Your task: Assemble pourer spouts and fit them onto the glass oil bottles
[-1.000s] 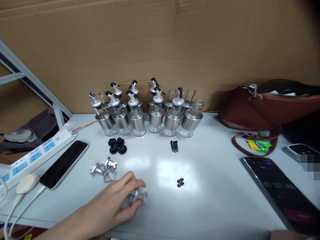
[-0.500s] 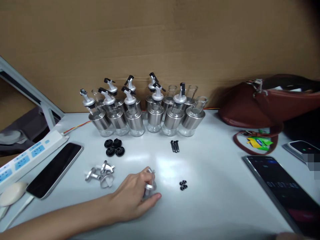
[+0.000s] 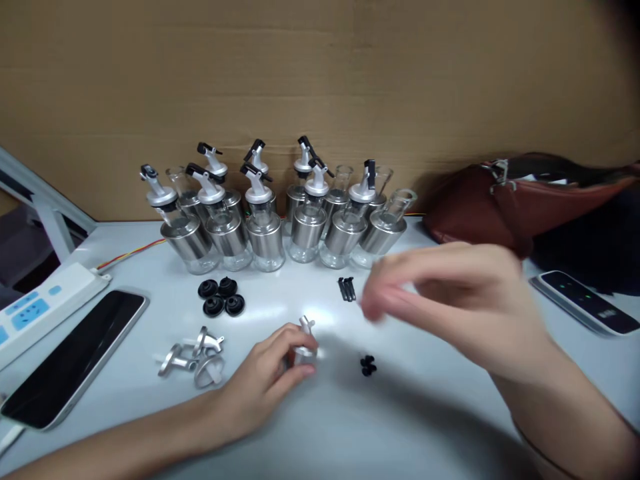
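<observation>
- My left hand (image 3: 270,373) is clamped on a silver spout (image 3: 305,355), thumb on the near side and fingers curled over it; its narrow end points up past my fingertips.
- My right hand (image 3: 450,300) hangs above the table (image 3: 300,440), well apart from my left, and is blurred. Its thumb and finger tips run close together, but I cannot tell whether they meet or pinch anything.
- Between my hands, right of my left fingertips, sits a tight cluster of small black pieces (image 3: 369,366).
- Just beyond them, near my right fingertips, three slim black levers (image 3: 347,289) lie side by side.
- To the left of my left hand, three loose silver spouts (image 3: 207,371) lie tipped and touching.
- Past those, farther from me, four round black stoppers (image 3: 214,305) are grouped.
- Beyond both hands stand glass bottles (image 3: 265,237) with metal sleeves; many carry silver spouts with black levers, others have bare necks.
- Far left of my left hand are a dark-screened phone (image 3: 75,360) and a white power strip (image 3: 50,310).
- Beyond my right hand rests a brown bag (image 3: 480,213).
</observation>
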`<state>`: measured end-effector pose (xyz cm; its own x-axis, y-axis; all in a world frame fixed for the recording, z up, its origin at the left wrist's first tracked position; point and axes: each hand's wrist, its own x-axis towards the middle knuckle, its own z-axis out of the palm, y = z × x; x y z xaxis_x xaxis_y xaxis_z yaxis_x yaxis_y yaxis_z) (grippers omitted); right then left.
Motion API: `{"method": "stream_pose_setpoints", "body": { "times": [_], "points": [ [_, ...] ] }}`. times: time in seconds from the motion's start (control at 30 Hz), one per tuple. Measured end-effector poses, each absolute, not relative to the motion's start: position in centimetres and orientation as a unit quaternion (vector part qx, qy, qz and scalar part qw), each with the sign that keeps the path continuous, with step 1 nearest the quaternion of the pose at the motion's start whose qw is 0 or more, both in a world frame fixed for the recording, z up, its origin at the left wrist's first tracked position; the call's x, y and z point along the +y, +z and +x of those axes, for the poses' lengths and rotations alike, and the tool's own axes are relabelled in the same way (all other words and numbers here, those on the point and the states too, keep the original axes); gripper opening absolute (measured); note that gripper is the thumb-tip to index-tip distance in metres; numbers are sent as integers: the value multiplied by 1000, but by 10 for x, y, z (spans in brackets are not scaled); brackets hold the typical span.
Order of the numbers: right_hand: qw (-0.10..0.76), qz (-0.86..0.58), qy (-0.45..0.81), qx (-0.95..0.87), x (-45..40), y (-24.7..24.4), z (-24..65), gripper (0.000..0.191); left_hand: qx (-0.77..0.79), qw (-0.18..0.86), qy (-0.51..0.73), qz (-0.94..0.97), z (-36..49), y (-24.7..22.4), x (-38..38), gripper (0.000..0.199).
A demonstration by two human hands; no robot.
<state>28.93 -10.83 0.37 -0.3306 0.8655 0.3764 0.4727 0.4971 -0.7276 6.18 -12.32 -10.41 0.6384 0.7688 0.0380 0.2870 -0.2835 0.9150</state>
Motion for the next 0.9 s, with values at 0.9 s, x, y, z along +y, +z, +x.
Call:
{"method": "stream_pose_setpoints", "body": {
  "times": [0.9],
  "points": [
    [367, -628, 280, -626, -85, -75, 308, 20, 362, 619, 310, 624, 66, -107, -122, 16]
  ]
}}
